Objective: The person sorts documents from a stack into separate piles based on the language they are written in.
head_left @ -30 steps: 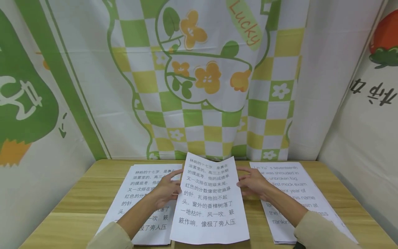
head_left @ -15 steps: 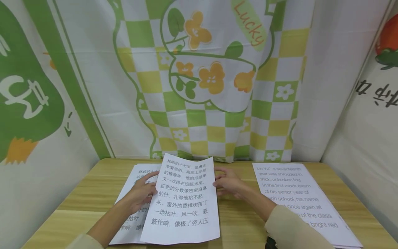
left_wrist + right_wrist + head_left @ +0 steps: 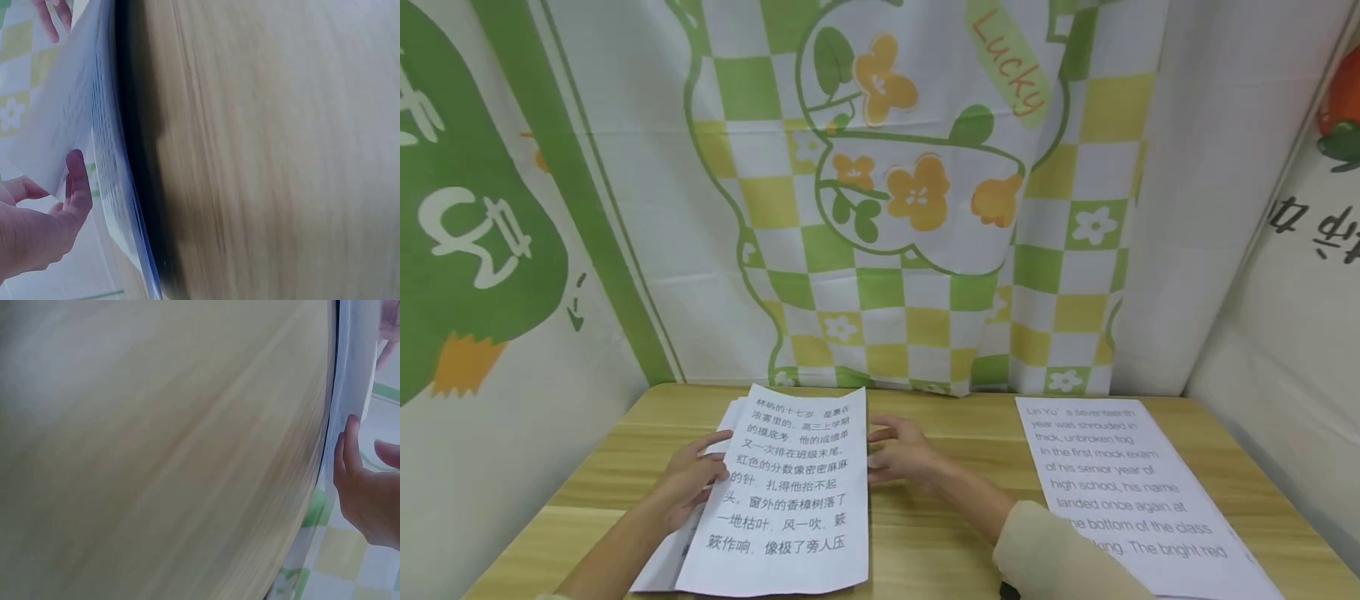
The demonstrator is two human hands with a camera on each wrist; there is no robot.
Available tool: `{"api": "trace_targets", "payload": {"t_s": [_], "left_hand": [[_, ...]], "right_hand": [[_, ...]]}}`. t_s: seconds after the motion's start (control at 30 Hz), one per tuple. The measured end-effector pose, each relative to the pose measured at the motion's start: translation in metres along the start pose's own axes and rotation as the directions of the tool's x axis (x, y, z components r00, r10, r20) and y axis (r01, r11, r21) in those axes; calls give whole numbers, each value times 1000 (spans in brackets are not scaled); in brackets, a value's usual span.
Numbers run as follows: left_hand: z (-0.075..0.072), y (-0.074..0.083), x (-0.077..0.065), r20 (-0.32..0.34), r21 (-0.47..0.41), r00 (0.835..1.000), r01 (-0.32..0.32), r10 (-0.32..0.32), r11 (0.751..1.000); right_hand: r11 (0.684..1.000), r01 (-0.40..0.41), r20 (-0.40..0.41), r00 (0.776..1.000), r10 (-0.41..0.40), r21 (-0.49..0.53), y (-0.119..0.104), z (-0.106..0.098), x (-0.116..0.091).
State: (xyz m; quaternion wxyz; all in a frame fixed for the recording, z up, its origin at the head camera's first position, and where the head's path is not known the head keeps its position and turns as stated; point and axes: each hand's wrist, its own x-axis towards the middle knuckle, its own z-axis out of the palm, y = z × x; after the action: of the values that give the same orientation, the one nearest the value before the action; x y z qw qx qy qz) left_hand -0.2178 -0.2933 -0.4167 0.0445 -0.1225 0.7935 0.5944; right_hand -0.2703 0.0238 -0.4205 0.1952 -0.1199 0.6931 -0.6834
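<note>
A sheet of paper (image 3: 782, 500) printed with Chinese text hovers, slightly bowed, over a paper stack (image 3: 662, 558) on the left of the table. My left hand (image 3: 691, 475) pinches the sheet's left edge; in the left wrist view the same hand (image 3: 47, 219) has the sheet between thumb and fingers. At the sheet's right edge is my right hand (image 3: 902, 452), its fingertips right at the paper. In the right wrist view the right hand (image 3: 369, 487) has straightened fingers against the sheet and its thumb apart from it. The sheet covers most of the stack.
A second stack of paper (image 3: 1135, 500) with English text lies on the right of the wooden table (image 3: 955, 550). Behind the table hangs a checked curtain (image 3: 895, 333), and printed cloth walls (image 3: 1285, 333) close in both sides.
Both hands have carried the sheet leftward, from the middle of the table to over the left stack. The right forearm has moved off much of the English stack.
</note>
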Motion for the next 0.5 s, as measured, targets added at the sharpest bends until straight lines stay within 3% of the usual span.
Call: {"api": "trace_targets", "payload": {"t_s": [0.23,0.5], "left_hand": [[-17,-3,-1,-39,19,999,-11,11,1000],[-22,2,-4,-66,45,997,33,-30,998]], "right_hand": [[998,-34,47,998,31,61,-1,18,7],[997,-52,57,997,48,64,2,25,9]]}}
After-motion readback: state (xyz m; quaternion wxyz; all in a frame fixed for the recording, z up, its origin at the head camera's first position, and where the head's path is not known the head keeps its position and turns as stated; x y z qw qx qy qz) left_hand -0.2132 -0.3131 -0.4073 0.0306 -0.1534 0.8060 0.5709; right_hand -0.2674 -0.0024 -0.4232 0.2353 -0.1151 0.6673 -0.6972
